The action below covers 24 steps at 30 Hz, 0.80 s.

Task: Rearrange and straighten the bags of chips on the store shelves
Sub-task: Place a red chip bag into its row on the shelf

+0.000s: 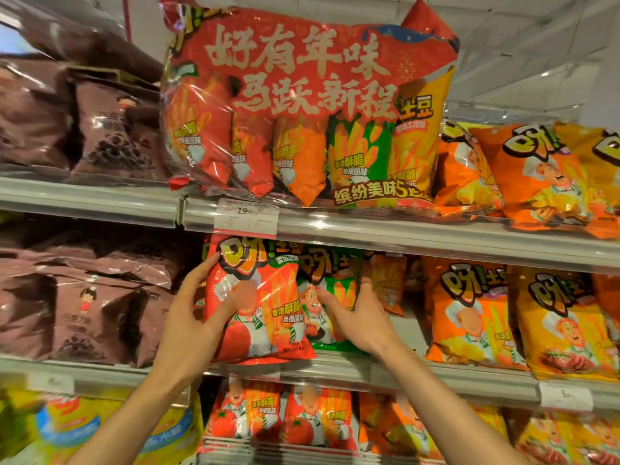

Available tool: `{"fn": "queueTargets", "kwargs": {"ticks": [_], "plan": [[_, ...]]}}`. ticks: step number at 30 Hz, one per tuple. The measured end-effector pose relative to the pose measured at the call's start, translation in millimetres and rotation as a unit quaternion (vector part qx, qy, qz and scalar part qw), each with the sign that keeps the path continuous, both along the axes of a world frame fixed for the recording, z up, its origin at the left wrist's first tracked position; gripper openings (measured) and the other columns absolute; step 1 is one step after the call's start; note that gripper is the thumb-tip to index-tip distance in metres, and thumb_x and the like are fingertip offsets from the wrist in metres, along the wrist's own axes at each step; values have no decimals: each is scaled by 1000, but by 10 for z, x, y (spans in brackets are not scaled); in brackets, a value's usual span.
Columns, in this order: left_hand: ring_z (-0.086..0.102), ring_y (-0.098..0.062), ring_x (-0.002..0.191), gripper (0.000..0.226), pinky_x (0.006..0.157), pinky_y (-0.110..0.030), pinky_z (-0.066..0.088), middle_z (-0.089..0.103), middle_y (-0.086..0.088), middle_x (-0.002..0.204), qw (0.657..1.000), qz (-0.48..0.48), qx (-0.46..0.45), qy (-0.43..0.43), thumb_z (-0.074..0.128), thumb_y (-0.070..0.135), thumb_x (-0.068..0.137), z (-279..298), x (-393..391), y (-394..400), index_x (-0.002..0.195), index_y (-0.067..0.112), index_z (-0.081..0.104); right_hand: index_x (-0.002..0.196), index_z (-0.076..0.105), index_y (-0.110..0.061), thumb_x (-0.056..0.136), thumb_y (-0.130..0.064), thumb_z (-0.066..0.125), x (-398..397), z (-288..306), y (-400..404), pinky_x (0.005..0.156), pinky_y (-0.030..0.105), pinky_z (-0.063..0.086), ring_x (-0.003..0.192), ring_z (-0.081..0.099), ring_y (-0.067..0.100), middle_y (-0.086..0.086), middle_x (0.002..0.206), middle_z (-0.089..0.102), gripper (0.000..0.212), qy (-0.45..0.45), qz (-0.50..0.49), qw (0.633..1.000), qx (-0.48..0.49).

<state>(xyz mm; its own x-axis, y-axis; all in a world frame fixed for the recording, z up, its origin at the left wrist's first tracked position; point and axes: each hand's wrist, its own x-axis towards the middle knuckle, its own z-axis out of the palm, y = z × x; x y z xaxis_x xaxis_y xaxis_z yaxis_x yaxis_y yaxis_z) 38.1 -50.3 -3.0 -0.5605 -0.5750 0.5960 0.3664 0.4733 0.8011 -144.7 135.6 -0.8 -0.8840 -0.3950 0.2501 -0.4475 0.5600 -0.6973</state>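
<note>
A red bag of chips (268, 307) stands upright at the front of the middle shelf (419, 367). My left hand (191, 313) grips its left edge, thumb on the front and fingers behind. Beside it on the right stands a green bag of chips (327, 273), partly behind the red one. My right hand (359, 317) holds the green bag's right side, fingers spread on its front. Further right on the same shelf stand an orange bag (469, 313) and a yellow bag (563, 323).
A large red multipack (302, 105) leans on the upper shelf above a price tag (246, 218). Orange and yellow bags (536, 176) sit to its right. Brown bags (84, 135) fill the left bays. More red bags (278, 421) fill the lower shelf.
</note>
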Motion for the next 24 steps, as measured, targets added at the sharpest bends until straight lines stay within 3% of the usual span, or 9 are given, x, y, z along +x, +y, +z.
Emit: {"fn": "queueTargets", "kwargs": {"ticks": [4, 7, 12, 16, 24], "plan": [[58, 16, 108, 66, 79, -1, 44, 60, 20, 131, 1000, -1, 6, -2, 75, 35, 78, -22, 65, -33, 140, 32, 51, 150, 22, -10, 81, -61, 67, -19, -41, -91, 102, 40, 46, 124, 53, 27, 8, 141, 49, 97, -12, -7, 999, -43], [58, 14, 110, 65, 81, -3, 46, 60, 19, 132, 1000, 1, 1, -10, 72, 37, 79, -20, 63, -10, 140, 35, 50, 147, 29, -13, 71, -71, 66, -3, -11, 5, 101, 44, 48, 125, 53, 26, 8, 142, 50, 102, 16, -12, 998, -56], [50, 4, 128, 64, 103, -26, 42, 51, 23, 142, 999, 15, -25, -42, 73, 51, 84, -59, -82, 14, 142, 47, 45, 148, 31, -8, 83, -54, 70, -54, 115, 373, 105, 41, 42, 131, 45, 30, 13, 143, 45, 89, 86, -55, 994, -35], [38, 20, 127, 68, 105, -20, 32, 40, 39, 137, 998, 22, -35, -56, 67, 51, 84, -54, -330, 186, 147, 41, 42, 148, 32, -8, 86, -50, 69, -151, 163, 723, 105, 38, 37, 134, 40, 29, 14, 143, 44, 84, 142, -92, 985, -27], [29, -1, 137, 61, 109, -25, 22, 35, 10, 149, 986, 47, -109, -119, 53, 41, 100, -71, -834, 408, 155, 27, 29, 150, 31, -9, 89, -49, 65, -194, 5, 1069, 109, 39, 33, 139, 36, 27, 11, 150, 39, 80, 153, -121, 980, -30]]}}
